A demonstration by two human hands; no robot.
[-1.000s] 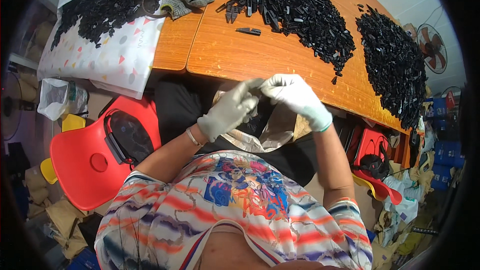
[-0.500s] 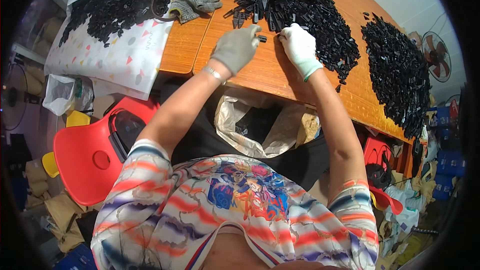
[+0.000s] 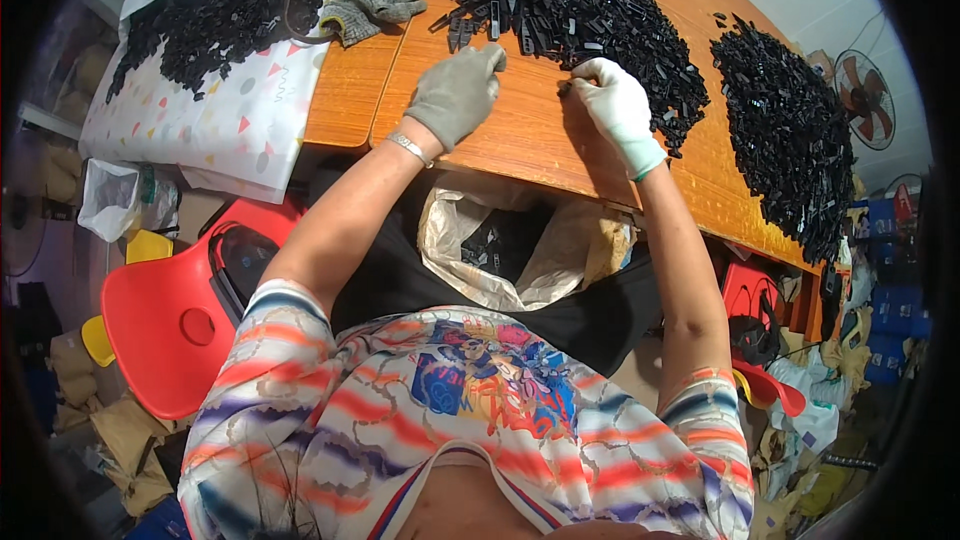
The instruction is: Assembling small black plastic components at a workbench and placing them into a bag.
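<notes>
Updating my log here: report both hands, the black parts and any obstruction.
Left hand by near edge of black pile, grip unclear. Right hand holding small black part. No obstruction seen at either hand.

Small workshop, likely: wooden worktable (image 3: 530,125) at 12 o'clock, heaped with loose black parts (image 3: 570,0); fan (image 3: 864,100) at 2; brown bags (image 3: 130,435) at 8.

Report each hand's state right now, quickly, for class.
Left hand: curled; whether it holds anything cannot be told.
Right hand: closed, holding a small black piece.
</notes>
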